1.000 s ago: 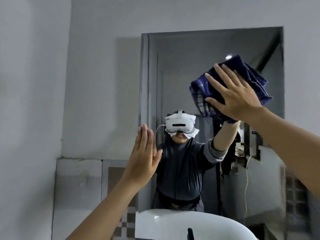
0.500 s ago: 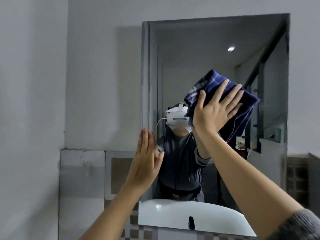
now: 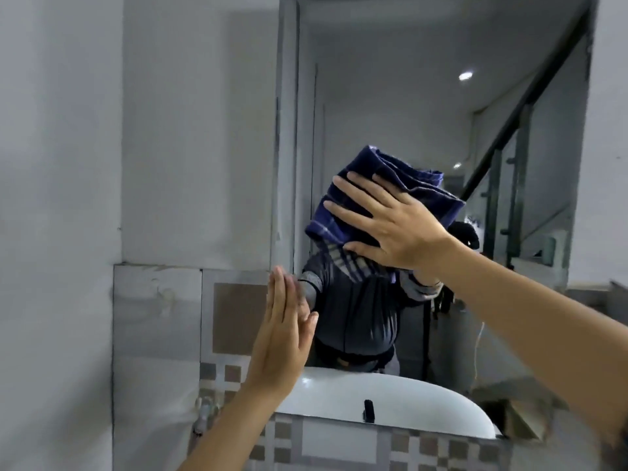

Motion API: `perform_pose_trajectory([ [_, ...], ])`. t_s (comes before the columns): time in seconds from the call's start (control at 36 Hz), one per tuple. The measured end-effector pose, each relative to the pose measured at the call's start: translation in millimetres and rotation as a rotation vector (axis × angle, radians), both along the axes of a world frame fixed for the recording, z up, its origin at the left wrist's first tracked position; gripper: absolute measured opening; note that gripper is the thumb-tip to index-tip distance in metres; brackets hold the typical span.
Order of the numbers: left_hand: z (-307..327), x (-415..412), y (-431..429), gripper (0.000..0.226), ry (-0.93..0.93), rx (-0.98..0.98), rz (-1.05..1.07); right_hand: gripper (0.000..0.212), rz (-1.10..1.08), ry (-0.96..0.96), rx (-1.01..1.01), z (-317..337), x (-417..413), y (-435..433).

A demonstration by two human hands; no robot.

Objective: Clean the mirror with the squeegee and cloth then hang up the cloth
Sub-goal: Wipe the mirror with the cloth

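Cloth [image 3: 401, 185], dark blue with pale stripes, bunched and pressed flat against the mirror [image 3: 424, 96] near the middle of the glass, a bit toward its left edge. Right hand [image 3: 397, 226] lies on top of it, palm to the glass, fingers [image 3: 350, 185] spread wide and flat rather than curled, thumb under the cloth's lower edge; pinning the cloth, not gripping it. Left hand [image 3: 282, 338] stands upright and flat by the mirror's lower left corner, fingers together and straight, holding nothing; cannot tell if it touches the glass or the frame edge. Mirror hangs on a grey wall [image 3: 190, 130]; tiles [image 3: 156, 317] below and left of it, checkered ones along the bottom edge. Reflection shows a white basin [image 3: 407, 399] at the mirror's bottom edge and the person's dark top. Squeegee not seen.
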State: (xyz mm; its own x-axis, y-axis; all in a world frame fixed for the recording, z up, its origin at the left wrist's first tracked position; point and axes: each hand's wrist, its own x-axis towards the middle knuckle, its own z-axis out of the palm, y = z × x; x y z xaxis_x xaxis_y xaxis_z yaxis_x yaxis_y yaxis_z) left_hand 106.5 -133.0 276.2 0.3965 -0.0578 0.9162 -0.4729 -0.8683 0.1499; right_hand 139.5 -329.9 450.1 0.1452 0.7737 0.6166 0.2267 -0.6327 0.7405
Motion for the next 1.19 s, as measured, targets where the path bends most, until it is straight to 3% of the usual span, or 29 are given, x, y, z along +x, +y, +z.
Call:
perform_pose_trajectory([
  [0.11,2.5,-7.8,-7.9,0.076,0.009,-0.012,-0.038,0.063,-0.064,-0.022,0.21,0.8,-6.0,-59.5],
  [0.31,43.7,-2.7,-8.6,0.069,-0.061,0.129,0.014,0.063,-0.039,0.045,0.868,-22.0,-5.5,-109.2],
  [0.5,152.6,10.7,2.1,0.057,-0.196,0.143,0.088,0.065,0.069,0.118,1.478,-59.8,-7.1,-60.9],
  [0.61,186.9,11.6,2.5,0.058,-0.193,0.185,0.063,0.066,0.094,0.137,1.607,-77.2,-7.3,-12.0],
  [0.69,192.6,12.2,8.7,0.059,-0.2,0.241,0.053,0.066,0.125,0.161,1.545,-83.4,-8.3,24.0],
  [0.86,198.8,12.4,22.7,0.062,-0.212,0.327,0.048,0.065,0.162,0.195,1.209,-100.8,-11.9,90.5],
  [1.03,198.0,9.2,24.0,0.06,-0.206,0.337,0.032,0.061,0.131,0.238,0.656,-128.4,-14.5,120.9],
  [1.19,192.3,7.8,20.2,0.06,-0.189,0.286,0.046,0.06,0.069,0.139,0.016,-136.8,-3.3,45.7],
])
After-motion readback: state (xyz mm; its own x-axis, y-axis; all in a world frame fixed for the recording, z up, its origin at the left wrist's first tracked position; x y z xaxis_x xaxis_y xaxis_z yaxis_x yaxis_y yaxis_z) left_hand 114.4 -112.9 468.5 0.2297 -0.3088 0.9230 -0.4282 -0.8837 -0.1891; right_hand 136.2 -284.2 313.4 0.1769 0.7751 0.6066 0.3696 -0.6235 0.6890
